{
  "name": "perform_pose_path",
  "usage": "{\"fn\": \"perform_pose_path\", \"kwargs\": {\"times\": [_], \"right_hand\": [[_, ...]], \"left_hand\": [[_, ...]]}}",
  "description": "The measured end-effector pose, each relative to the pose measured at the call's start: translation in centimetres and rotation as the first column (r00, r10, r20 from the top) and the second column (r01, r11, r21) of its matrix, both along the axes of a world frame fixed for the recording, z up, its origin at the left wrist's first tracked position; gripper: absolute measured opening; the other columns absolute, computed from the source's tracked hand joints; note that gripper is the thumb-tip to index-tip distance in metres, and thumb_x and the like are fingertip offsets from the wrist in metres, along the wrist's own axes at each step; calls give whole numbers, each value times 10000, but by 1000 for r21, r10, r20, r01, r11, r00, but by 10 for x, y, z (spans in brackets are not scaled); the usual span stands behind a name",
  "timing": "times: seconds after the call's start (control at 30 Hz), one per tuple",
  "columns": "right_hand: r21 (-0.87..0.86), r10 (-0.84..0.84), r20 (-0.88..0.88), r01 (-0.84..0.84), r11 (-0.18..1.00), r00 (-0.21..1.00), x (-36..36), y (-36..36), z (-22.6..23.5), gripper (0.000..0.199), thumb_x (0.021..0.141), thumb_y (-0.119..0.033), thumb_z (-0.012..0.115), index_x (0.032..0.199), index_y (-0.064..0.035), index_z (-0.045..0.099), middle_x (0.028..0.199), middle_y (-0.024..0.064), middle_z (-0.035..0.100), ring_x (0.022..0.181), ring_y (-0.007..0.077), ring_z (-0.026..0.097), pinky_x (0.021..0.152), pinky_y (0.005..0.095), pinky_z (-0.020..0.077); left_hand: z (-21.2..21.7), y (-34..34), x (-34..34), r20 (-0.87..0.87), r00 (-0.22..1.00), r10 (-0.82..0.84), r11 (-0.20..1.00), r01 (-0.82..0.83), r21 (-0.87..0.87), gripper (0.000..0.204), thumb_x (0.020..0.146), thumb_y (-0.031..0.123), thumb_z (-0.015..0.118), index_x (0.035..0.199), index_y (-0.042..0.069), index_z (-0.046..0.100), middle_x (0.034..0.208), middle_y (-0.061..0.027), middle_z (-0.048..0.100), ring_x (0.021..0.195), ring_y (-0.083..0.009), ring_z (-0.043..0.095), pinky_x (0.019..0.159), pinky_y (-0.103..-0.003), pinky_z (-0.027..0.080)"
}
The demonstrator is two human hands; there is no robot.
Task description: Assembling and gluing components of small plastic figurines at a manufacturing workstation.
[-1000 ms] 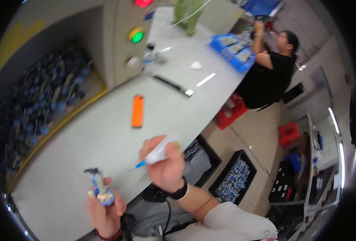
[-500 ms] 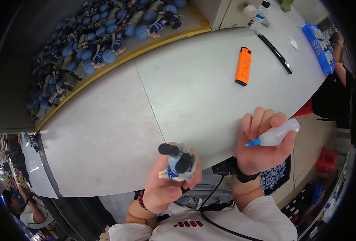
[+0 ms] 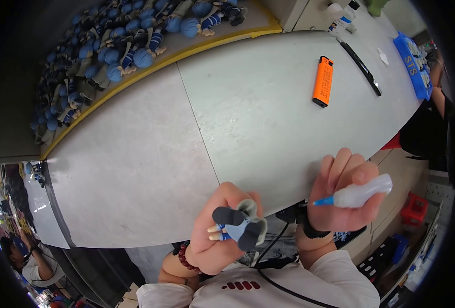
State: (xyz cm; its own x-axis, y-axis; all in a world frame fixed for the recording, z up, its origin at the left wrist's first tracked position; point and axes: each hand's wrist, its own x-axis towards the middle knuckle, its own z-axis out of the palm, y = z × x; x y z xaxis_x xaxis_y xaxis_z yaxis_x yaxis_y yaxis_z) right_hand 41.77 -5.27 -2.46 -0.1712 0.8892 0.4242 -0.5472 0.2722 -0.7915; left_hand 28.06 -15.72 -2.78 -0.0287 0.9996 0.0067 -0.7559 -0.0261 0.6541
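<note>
Both things are already in hand: the figure [image 3: 236, 231] is gripped by the left hand [image 3: 211, 246] at the lower centre of the frame, and the bottle [image 3: 363, 192] is clasped by the right hand [image 3: 335, 218] at the lower right. The hands are held apart. The blue tip [image 3: 324, 201] is aimed left, well clear of the figure; whether any liquid has been applied cannot be told. The figure is yet to be set down. Its dark soles are turned to the camera, with pale blue between, grey alongside and small cream hands at the left; its head is hidden.
</note>
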Motion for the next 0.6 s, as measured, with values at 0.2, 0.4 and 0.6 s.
{"fn": "perform_pose_path", "kwargs": {"times": [0.2, 0.4, 0.6], "right_hand": [[152, 127, 75, -137, 979, 989, 5, -13, 5, 348, 817, -411, 491, 763, -67, 480, 615, 23, 428, 531, 102, 371, 414, 192, 286], [312, -33, 195, -30, 950, 980, 1, -23, 11, 467, 791, -507, 500, 736, -43, 522, 620, 15, 462, 519, 102, 407, 394, 197, 296], [516, -120, 413, -123, 848, 903, 8, -18, 22, 473, 789, -490, 510, 756, -19, 537, 619, 20, 463, 507, 117, 427, 373, 206, 301]], "left_hand": [[-1, 1, 4, -18, 999, 41, 999, -41, -19, 217, 693, -10, 447, 879, 26, 340, 775, -64, 449, 656, -102, 363, 560, -212, 309], [2, 2, 7, -203, 975, 94, 995, -100, -20, 222, 700, -29, 434, 903, 12, 354, 764, -54, 440, 637, -103, 346, 545, -221, 286], [8, 7, 13, -267, 948, 171, 976, -199, -85, 281, 714, 84, 614, 830, 78, 358, 647, -52, 390, 505, -79, 320, 423, -228, 297]]}}
